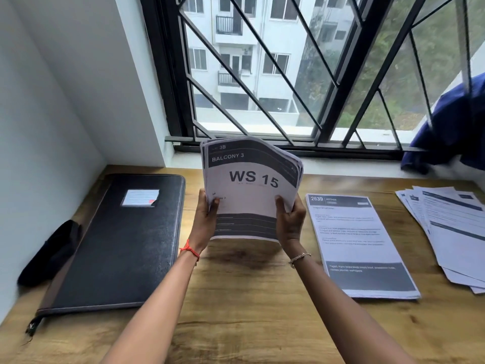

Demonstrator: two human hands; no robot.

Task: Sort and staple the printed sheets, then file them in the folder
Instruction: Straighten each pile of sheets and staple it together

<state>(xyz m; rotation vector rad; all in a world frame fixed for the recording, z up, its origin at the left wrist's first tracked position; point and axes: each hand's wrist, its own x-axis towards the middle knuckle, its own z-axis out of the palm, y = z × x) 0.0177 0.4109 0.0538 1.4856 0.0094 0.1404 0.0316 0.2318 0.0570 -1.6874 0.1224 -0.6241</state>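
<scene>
Above mid-desk (236, 298), forward of the near edge: sheaf of printed sheets (249, 190), held upright, long axis vertical, tops curling toward the far edge, front page reading "WS 15". Left hand (206, 214): fingers curled round the sheaf's lower left edge, thumb on the front. Right hand (290, 219): clamped likewise on the lower right edge, thumb across the page. Just right of the right hand, flat on the desk: squared stack (359, 245), long axis near-to-far, probably the nearest drop point, right hand the closer. Farther right, toward the right edge: fanned pile (451, 227). Left of the left hand, well apart: closed black folder (123, 240), long axis near-to-far. Stapler not identifiable; dark object (49, 253) beside the folder unclear.
</scene>
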